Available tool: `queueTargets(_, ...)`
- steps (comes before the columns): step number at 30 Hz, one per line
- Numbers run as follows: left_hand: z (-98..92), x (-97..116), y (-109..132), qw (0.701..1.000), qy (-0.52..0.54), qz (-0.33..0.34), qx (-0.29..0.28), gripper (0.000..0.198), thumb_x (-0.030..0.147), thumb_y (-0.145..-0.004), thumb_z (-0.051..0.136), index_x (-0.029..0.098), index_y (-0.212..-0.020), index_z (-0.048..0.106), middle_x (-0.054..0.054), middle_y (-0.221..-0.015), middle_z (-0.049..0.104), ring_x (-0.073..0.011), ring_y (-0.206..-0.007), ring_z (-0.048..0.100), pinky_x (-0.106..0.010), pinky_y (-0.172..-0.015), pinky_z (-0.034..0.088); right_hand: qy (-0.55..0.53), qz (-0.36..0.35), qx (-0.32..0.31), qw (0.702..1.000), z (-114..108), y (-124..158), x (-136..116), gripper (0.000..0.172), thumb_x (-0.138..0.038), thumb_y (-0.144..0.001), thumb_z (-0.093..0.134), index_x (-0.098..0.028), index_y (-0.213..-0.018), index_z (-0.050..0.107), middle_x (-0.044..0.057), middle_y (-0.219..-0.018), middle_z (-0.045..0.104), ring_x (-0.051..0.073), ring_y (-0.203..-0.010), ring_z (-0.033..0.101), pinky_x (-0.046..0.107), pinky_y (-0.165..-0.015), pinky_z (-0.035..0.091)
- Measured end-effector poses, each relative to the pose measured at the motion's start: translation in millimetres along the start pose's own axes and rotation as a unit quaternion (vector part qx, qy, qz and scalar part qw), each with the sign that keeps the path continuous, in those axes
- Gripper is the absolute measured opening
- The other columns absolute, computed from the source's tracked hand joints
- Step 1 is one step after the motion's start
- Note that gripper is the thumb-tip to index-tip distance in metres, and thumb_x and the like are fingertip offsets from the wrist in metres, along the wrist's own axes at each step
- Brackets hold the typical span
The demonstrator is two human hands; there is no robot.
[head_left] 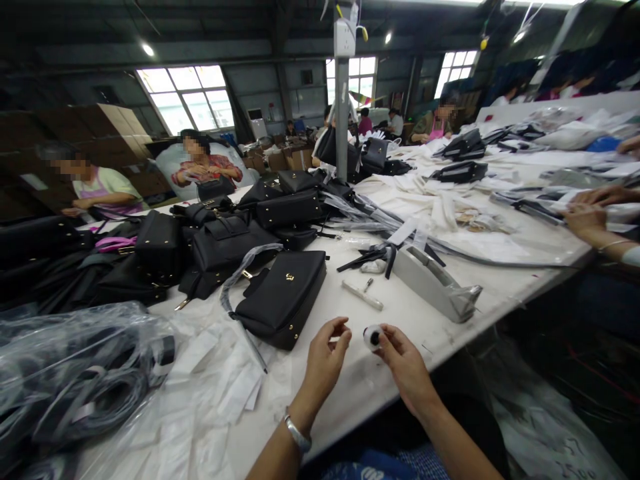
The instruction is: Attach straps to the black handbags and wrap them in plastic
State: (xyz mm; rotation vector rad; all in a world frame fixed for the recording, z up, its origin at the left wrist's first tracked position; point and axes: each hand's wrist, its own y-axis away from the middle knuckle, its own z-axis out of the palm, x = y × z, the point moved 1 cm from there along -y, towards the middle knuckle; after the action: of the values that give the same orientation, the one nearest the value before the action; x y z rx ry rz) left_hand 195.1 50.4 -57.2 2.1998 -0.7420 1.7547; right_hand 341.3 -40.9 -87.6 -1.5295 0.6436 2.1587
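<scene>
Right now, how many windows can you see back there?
3: the left window, which looks biggest; the middle window, partly behind the grey post; and the right window. More could be hidden.

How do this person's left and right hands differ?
The right hand holds a small white roll with a dark middle; nothing shows in the curled left hand. The left hand has a silvery bangle at its wrist; the right hand shows none. Both are ungloved, above the white table.
</scene>
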Motion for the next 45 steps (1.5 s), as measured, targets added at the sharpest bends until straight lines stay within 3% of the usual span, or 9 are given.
queueTargets(4, -7.2, -5, -23, 0.997, -0.077, 0.015, 0.019, 0.034, 0.025, -0.074, 0.076, 0.023, -0.108, 0.072, -0.012, -0.119, 0.068, -0.0332, -0.118, 0.057, -0.052, -0.105, 0.043, -0.096, 0.041, 0.016, 0.994, -7, -5, 1, 0.039, -0.054, -0.075, 0.078, -0.026, -0.101, 0.07, 0.003, -0.101, 0.073, 0.018, -0.085, 0.066, 0.032, -0.079, 0.056)
queueTargets(6, -6.8, -10, -32, 0.995, -0.096, 0.012, 0.014, 0.039, 0.02, -0.065, 0.081, 0.023, -0.103, 0.074, -0.012, -0.119, 0.069, -0.0358, -0.122, 0.053, -0.055, -0.111, 0.035, -0.126, 0.062, 0.012, 0.99, -10, -5, 2, 0.038, -0.05, -0.071, 0.083, -0.025, -0.097, 0.074, 0.004, -0.099, 0.073, 0.017, -0.083, 0.067, 0.031, -0.076, 0.057)
queueTargets(8, -6.1, -12, -38, 0.995, -0.101, 0.002, 0.003, 0.038, 0.018, -0.062, 0.083, 0.021, -0.099, 0.076, -0.013, -0.113, 0.071, -0.0358, -0.118, 0.056, -0.056, -0.11, 0.035, -0.148, 0.077, 0.009, 0.986, -12, -4, 2, 0.036, -0.047, -0.067, 0.086, -0.025, -0.094, 0.076, 0.004, -0.098, 0.074, 0.018, -0.083, 0.068, 0.03, -0.074, 0.057)
queueTargets(13, -6.0, -2, -32, 0.996, -0.051, -0.045, -0.054, 0.044, 0.032, -0.075, 0.077, 0.017, -0.116, 0.072, -0.015, -0.115, 0.072, -0.0282, -0.099, 0.066, -0.044, -0.088, 0.053, -0.175, 0.089, 0.007, 0.981, -14, 0, -3, 0.034, -0.044, -0.066, 0.088, -0.026, -0.093, 0.078, 0.004, -0.099, 0.074, 0.018, -0.085, 0.069, 0.028, -0.071, 0.057)
queueTargets(17, -1.5, 9, -13, 0.992, 0.018, -0.074, -0.099, 0.046, 0.036, -0.086, 0.069, 0.017, -0.128, 0.066, -0.015, -0.126, 0.069, -0.0265, -0.111, 0.065, -0.039, -0.092, 0.054, -0.167, 0.081, 0.0, 0.983, -9, 5, -8, 0.032, -0.046, -0.074, 0.082, -0.024, -0.096, 0.077, 0.005, -0.099, 0.074, 0.018, -0.084, 0.067, 0.027, -0.068, 0.056)
queueTargets(23, 9.7, 13, 9, 0.968, 0.201, -0.128, -0.075, 0.053, 0.036, -0.08, 0.078, 0.018, -0.128, 0.065, -0.015, -0.135, 0.063, -0.0314, -0.124, 0.057, -0.043, -0.099, 0.051, -0.135, 0.051, 0.009, 0.989, -5, 16, -11, 0.029, -0.042, -0.076, 0.082, -0.02, -0.094, 0.075, 0.005, -0.097, 0.072, 0.019, -0.087, 0.063, 0.026, -0.068, 0.056)
queueTargets(28, 13.5, 9, 16, 0.965, 0.218, -0.125, -0.075, 0.052, 0.03, -0.076, 0.082, 0.018, -0.124, 0.068, -0.013, -0.131, 0.066, -0.0304, -0.124, 0.059, -0.045, -0.109, 0.044, -0.131, 0.045, 0.0, 0.99, -6, 22, -4, 0.029, -0.042, -0.075, 0.083, -0.02, -0.093, 0.075, 0.005, -0.096, 0.071, 0.017, -0.083, 0.063, 0.026, -0.069, 0.056)
queueTargets(35, 15.9, 7, 20, 0.96, 0.236, -0.111, -0.104, 0.048, 0.029, -0.078, 0.08, 0.018, -0.123, 0.067, -0.013, -0.129, 0.068, -0.0291, -0.121, 0.062, -0.043, -0.107, 0.046, -0.158, 0.077, -0.011, 0.984, -4, 26, 0, 0.038, -0.044, -0.074, 0.082, -0.024, -0.106, 0.074, 0.003, -0.099, 0.073, 0.018, -0.081, 0.068, 0.03, -0.071, 0.058)
queueTargets(45, 20.6, -2, 22, 0.945, 0.283, -0.143, -0.085, 0.051, 0.04, -0.075, 0.082, 0.017, -0.118, 0.067, -0.013, -0.123, 0.068, -0.028, -0.113, 0.063, -0.039, -0.095, 0.053, -0.167, 0.113, -0.024, 0.979, -5, 20, -6, 0.029, -0.043, -0.076, 0.078, -0.019, -0.093, 0.074, 0.007, -0.1, 0.075, 0.021, -0.085, 0.071, 0.034, -0.083, 0.057)
